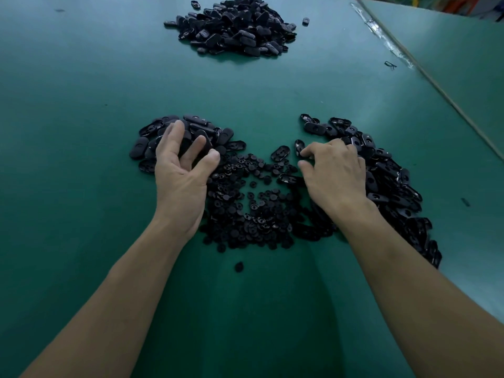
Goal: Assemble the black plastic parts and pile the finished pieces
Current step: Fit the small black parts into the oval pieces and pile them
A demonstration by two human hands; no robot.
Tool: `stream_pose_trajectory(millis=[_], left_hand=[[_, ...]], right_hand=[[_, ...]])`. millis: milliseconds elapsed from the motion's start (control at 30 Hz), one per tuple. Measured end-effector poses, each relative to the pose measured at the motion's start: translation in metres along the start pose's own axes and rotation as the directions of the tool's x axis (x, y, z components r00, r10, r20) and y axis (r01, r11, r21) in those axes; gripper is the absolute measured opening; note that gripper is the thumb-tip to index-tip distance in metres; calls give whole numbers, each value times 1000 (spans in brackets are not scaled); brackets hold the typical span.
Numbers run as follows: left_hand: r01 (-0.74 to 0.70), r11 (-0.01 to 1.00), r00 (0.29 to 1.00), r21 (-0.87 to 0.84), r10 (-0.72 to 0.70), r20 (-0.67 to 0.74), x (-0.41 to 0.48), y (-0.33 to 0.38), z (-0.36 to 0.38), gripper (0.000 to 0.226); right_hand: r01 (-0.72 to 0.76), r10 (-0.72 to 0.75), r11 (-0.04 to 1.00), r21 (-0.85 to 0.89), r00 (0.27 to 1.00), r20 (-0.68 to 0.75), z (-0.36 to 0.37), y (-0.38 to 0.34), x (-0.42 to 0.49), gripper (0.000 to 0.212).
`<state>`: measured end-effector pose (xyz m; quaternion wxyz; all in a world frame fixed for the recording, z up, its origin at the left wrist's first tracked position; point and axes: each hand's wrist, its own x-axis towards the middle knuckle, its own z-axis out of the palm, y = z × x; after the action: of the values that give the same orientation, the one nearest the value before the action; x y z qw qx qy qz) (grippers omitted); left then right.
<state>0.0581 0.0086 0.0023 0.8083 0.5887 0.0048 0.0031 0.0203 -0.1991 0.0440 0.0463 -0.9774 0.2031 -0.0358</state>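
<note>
Worktop [81, 105]: green mat, filling pretty much the whole frame, dimmer toward the bottom.
Far pile [234, 25]: top centre, big heap of black oval pieces, mostly smooth backs showing, well apart from everything else.
Left pile [196, 122]: left of centre, smaller bunch of black ovals, mostly smooth side up.
Right pile [387, 173]: sprawling from right of centre down toward the lower right, black oval shells, lots lying hollow side up with glossy rims.
Round parts [245, 211]: dead centre, flat scatter of small black discs, touching the inner edges of the left and right piles.
Left hand [180, 170]: on top of the left pile, fingers spread and bent, tips down among the ovals, thumb out toward the round parts. Honestly can't tell whether gripping a piece or just resting there.
Right hand [332, 173]: palm down at the inner edge of the right pile, fingers curled, thumb and forefinger tips close together just beside a loose shell [299, 145]. Too dark to tell if pinching anything.
Second loose shell [281, 153]: just left of that one, hollow side up, at the top edge of the round parts.
Stray disc [239, 266]: alone, just below the round parts, between the forearms.
Stray oval [305, 21]: just right of the far pile.
Tape strip [381, 36]: shiny, upper right, along the seam next to a second green surface.
</note>
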Motion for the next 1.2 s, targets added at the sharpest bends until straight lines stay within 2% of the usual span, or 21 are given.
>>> stream_pose_trajectory(millis=[133, 333, 400, 433, 467, 533, 600, 700, 833, 900, 1000, 1100, 1200], left_hand=[[-76, 994, 994, 80, 69, 87, -3, -2, -3, 65], [-153, 979, 979, 133, 133, 152, -8, 0, 0, 34], [-149, 979, 977, 141, 124, 172, -9, 1, 1, 24], [-147, 979, 976, 139, 121, 182, -10, 1, 1, 21], [-144, 981, 975, 128, 119, 187, -11, 2, 2, 20], [-129, 987, 976, 91, 110, 187, -13, 3, 4, 23], [-126, 988, 974, 85, 107, 200, -13, 4, 5, 24], [-173, 977, 963, 121, 142, 228, -12, 3, 5, 17], [-203, 965, 950, 165, 154, 270, -15, 4, 6, 18], [-201, 964, 951, 173, 150, 272, -16, 4, 6, 17], [-202, 964, 954, 172, 153, 257, -15, 5, 6, 12], [-202, 964, 953, 174, 152, 262, -15, 5, 7, 12], [-196, 964, 956, 180, 147, 252, -15, 4, 6, 11]], right_hand=[[33, -34, 999, -4, 995, -92, 4, -3, 2, 22], [78, -71, 997, 25, 978, -194, 7, -7, 1, 22], [130, -106, 988, 85, 963, -246, 6, -8, -1, 20], [167, -122, 972, 168, 960, -252, 4, -11, -3, 17], [195, -128, 937, 290, 964, -234, 1, -15, -5, 14], [210, -151, 800, 562, 977, -150, -8, -26, -11, 12], [204, -220, 656, 727, 973, -74, -14, -37, -18, 16], [159, -270, 536, 829, 963, -11, -14, -49, -27, 14], [64, -198, 397, 915, 980, 18, -13, -53, -32, 14], [59, -180, 398, 915, 984, 14, -13, -52, -32, 11], [103, -210, 459, 882, 978, -5, -13, -49, -31, 4], [162, -248, 509, 845, 968, -36, -13, -47, -31, 13], [167, -235, 499, 851, 971, -54, -13, -47, -30, 11]])
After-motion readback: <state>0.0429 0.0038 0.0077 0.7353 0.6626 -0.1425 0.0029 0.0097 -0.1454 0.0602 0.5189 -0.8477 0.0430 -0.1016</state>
